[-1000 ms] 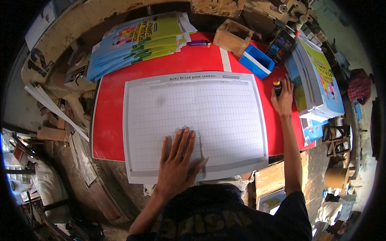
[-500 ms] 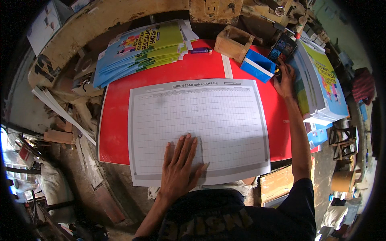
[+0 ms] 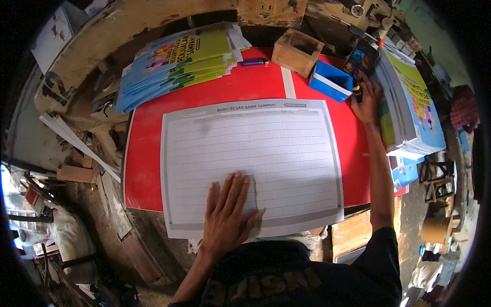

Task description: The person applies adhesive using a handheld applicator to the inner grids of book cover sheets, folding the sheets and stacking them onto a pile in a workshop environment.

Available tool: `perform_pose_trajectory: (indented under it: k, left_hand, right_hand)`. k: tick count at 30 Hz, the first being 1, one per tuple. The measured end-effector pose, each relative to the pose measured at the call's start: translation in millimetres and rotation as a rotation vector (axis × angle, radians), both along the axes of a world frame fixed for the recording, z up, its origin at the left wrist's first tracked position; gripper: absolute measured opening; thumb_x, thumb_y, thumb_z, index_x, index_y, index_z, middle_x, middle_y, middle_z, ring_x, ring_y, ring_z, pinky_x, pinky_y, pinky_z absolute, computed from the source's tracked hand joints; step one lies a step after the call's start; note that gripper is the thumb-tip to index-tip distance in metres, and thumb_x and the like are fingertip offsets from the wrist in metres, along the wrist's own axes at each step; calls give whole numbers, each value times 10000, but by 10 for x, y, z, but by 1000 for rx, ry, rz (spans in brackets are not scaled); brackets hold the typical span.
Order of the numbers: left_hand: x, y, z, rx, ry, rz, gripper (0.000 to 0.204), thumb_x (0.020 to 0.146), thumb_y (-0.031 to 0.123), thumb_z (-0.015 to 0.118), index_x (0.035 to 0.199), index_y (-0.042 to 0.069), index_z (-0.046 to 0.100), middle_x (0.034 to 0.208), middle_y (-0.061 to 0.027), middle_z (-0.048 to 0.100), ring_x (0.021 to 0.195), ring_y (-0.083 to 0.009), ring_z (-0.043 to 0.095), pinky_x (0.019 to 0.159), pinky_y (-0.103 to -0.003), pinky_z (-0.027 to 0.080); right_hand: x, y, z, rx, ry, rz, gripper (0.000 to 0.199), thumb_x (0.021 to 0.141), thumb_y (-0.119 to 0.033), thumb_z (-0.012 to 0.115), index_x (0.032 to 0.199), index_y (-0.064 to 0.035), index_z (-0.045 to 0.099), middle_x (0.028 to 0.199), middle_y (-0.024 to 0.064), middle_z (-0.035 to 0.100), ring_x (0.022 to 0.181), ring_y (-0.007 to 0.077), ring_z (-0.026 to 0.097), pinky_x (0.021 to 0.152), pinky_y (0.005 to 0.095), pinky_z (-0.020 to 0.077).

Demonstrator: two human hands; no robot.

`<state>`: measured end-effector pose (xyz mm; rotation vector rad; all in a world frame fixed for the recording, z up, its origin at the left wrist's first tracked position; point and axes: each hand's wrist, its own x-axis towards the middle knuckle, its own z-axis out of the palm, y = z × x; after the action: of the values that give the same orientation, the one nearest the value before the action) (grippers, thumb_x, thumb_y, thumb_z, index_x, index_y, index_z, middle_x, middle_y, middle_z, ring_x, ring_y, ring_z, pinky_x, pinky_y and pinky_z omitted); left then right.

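Observation:
A large white sheet [image 3: 250, 148] printed with a ruled grid and a grey border lies on the red tabletop [image 3: 148, 153]; its near edge overhangs the front. On its lower middle my left hand [image 3: 227, 210] rests flat, fingers stretched out and thumb apart. My right hand [image 3: 367, 105] is at the far right, between the blue box [image 3: 330, 82] and a thick stack of booklets [image 3: 409, 107]. Its fingers are bent around a small black-and-yellow object [image 3: 356, 90], mostly hidden by the hand. Just beyond the fingertips leans a phone [image 3: 361, 57] with a lit screen.
Blue-and-green booklets [image 3: 174, 64] are piled at the back left, with a purple lighter [image 3: 254, 62] beside them. An open wooden box [image 3: 296, 52] stands behind the blue box. White strips [image 3: 79, 146] and wood pieces lie left of the table.
The view has shifted slightly. My right hand stays beside the blue box, with more of the black-and-yellow object showing. My left hand remains flat on the sheet.

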<state>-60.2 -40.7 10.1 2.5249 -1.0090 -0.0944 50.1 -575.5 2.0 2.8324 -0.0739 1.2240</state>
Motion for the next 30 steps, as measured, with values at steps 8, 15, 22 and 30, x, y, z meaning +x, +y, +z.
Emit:
perform_pose_trajectory:
  k: [8, 15, 22, 30]
  left_hand:
    - [11, -1, 20, 25, 24, 24, 820, 995, 493, 621, 1610, 47, 310, 1694, -160, 254, 1584, -319, 193, 1282, -575, 91]
    - [22, 30, -13, 15, 22, 18, 822, 1004, 507, 600, 1621, 62, 286, 1699, -151, 244, 1587, -314, 184, 1285, -574, 79]
    - [-3, 5, 64, 64, 25, 21, 840, 1000, 510, 605, 1623, 57, 270, 1705, -144, 225, 1592, -303, 164, 1289, -568, 78]
    - [166, 0, 123, -31, 65, 14, 859, 977, 445, 665, 1617, 33, 266, 1668, -175, 308, 1573, -311, 237, 1286, -561, 135]
  right_hand:
    - [100, -85, 74, -126, -44, -10, 492, 723, -132, 800, 1168, -22, 622, 1621, 75, 420, 1351, 408, 430, 1136, 574, 325]
    - [266, -286, 401, -188, 58, 78, 466, 718, -63, 780, 1154, -64, 617, 1630, 61, 413, 1415, 425, 386, 1158, 589, 332]
    - [117, -49, 429, -119, -84, 26, 445, 744, -25, 744, 1164, -105, 617, 1634, 84, 405, 1390, 427, 400, 1165, 542, 313]
    - [-643, 1053, 252, 787, -9, 179, 365, 764, 7, 675, 1117, -11, 586, 1110, 146, 624, 1094, 388, 551, 949, 443, 474]
